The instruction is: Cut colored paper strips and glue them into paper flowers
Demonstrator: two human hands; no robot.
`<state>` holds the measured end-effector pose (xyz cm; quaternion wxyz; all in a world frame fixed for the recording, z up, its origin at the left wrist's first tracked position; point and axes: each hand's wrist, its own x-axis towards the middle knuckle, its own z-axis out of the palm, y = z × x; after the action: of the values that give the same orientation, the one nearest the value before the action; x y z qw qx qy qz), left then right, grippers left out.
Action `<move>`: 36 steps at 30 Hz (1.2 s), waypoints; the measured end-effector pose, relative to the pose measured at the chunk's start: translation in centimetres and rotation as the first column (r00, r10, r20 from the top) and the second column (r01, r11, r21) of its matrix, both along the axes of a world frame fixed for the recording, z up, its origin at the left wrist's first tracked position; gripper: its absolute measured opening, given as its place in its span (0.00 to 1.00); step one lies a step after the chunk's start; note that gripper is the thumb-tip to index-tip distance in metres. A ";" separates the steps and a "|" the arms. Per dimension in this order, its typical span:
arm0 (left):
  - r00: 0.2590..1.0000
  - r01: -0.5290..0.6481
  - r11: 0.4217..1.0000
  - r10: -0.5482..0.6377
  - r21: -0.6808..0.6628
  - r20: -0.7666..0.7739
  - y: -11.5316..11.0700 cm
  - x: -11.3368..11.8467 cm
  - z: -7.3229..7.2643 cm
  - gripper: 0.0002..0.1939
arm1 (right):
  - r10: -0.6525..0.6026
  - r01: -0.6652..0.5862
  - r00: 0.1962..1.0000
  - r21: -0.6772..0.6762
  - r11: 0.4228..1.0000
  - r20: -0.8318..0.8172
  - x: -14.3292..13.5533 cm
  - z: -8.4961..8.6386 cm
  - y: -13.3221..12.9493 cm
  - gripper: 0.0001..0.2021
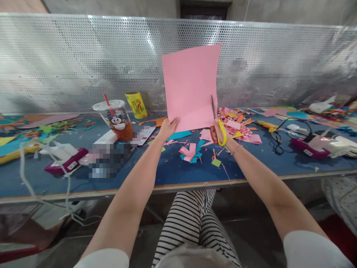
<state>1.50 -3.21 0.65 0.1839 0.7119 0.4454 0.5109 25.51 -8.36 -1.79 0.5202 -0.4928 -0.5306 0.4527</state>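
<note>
A large sheet of pink paper (192, 85) stands upright above the table, slightly curved. My left hand (168, 128) pinches its lower left corner, thumb on the near face. Scissors (221, 132) with one red and one yellow handle loop are in my right hand (220, 131), at the sheet's lower right corner. Their blades point up in front of the sheet; whether the right fingers also touch the paper I cannot tell. Below the sheet lie pink and blue paper strips (191, 152) and a small green paper scrap (216, 162).
A plastic cup (118, 121) of brown drink with a red straw stands left, near a yellow roll (136, 105). Purple power strips (67, 162) with cables lie on both sides. A yellow glue gun (267, 126) and heaped pink strips (245, 130) are right. A perforated metal panel (111, 56) rises behind.
</note>
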 end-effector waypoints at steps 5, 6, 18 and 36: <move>0.999 0.003 1.000 -0.002 -0.022 0.035 -0.2 0.1 0.2 0.15 | -0.003 0.003 1.000 -0.012 1.000 0.005 0.1 0.4 -0.4 0.26; 0.999 0.007 1.000 -0.006 -0.026 0.039 -0.2 0.1 0.3 0.15 | 0.019 -0.019 1.000 0.000 1.000 -0.002 0.2 0.4 -0.4 0.26; 0.999 0.031 0.997 -0.029 -0.077 0.032 -0.2 0.2 0.1 0.13 | 0.039 -0.044 0.998 0.092 0.995 0.055 0.7 0.1 0.0 0.30; 0.994 0.086 0.993 -0.091 -0.077 -0.055 -1.0 0.5 0.2 0.17 | -0.027 0.027 0.999 0.011 1.000 -0.036 0.5 0.2 0.0 0.29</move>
<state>1.98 -4.18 0.90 0.2197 0.7382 0.4375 0.4642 26.01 -8.37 -1.59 0.5385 -0.4886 -0.5172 0.4515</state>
